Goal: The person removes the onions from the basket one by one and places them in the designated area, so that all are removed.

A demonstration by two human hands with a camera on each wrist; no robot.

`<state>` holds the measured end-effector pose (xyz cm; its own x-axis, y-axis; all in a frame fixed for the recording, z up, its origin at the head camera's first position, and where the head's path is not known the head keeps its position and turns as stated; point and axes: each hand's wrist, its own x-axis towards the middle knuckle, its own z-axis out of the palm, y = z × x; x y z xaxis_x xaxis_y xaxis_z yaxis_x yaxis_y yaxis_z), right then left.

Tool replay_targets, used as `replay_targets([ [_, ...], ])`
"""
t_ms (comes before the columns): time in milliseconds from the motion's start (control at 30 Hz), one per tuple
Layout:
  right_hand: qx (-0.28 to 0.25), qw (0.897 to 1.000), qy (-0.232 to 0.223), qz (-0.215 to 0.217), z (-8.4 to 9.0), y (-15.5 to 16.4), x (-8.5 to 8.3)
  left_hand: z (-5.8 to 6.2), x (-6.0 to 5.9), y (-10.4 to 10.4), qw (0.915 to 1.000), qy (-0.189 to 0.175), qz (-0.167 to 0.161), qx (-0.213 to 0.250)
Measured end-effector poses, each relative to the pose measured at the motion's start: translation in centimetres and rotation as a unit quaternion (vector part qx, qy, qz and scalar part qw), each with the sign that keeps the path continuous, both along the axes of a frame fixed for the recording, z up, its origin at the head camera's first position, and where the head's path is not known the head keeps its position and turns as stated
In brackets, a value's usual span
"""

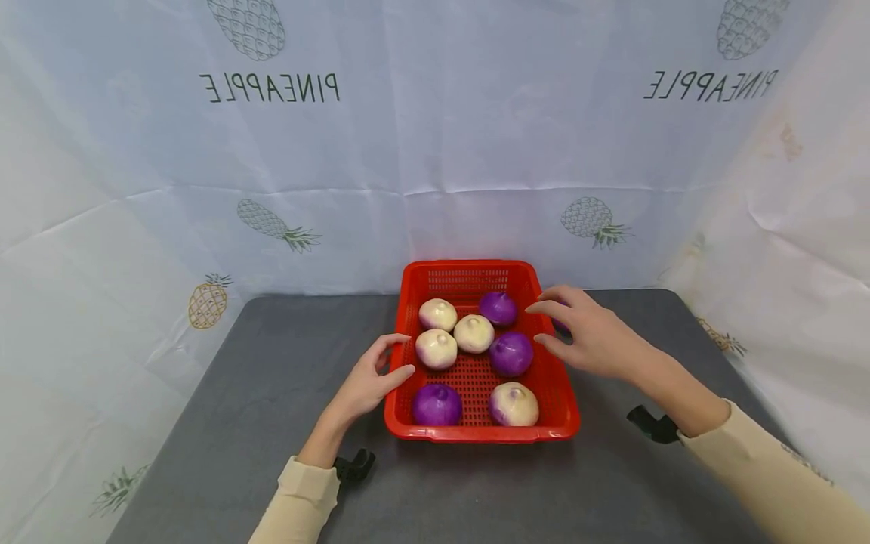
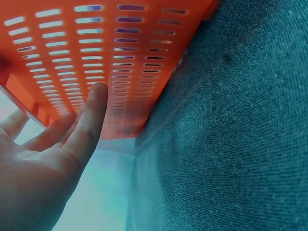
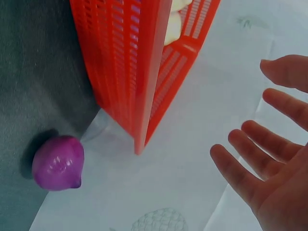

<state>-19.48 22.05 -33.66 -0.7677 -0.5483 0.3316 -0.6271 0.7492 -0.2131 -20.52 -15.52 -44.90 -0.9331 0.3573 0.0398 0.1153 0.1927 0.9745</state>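
Observation:
A red slotted plastic basket (image 1: 482,434) stands on the dark table, holding several cream turnip-like vegetables (image 1: 473,334) tinged purple and three purple ones (image 1: 511,354), each with a small pointed tip. At the basket's left rim is my left hand (image 1: 370,381), fingers spread and holding nothing; whether it touches the rim I cannot tell. In the left wrist view one of its digits (image 2: 91,120) stands before the slotted wall. My right hand (image 1: 591,332) hovers by the right rim, fingers apart and free of anything. Another purple turnip-like vegetable (image 3: 58,162) lies outside the basket, mostly hidden by that hand in the head view.
The dark grey tabletop (image 1: 292,363) extends on both sides of the basket and in front of it. White cloth (image 1: 462,136) printed with pineapples hangs behind the table and along its sides. Dark wrist mounts (image 1: 355,466) sit at both cuffs.

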Motion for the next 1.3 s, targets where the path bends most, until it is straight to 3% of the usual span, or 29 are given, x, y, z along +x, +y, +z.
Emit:
replay_targets([
  [333,0.041,0.997,-0.043,0.040,-0.6,-1.6,1.2,0.0,-0.1,-0.1,1.0000,0.000,0.001,-0.002],
  [667,0.087,0.988,-0.100,0.075,-1.8,-3.1,2.0,-0.2,0.1,-0.3,0.9999,-0.001,0.008,-0.014],
  [1300,0.181,0.967,-0.158,0.082,-4.1,-5.3,1.5,0.0,0.0,0.0,1.0000,0.001,0.004,-0.001],
])
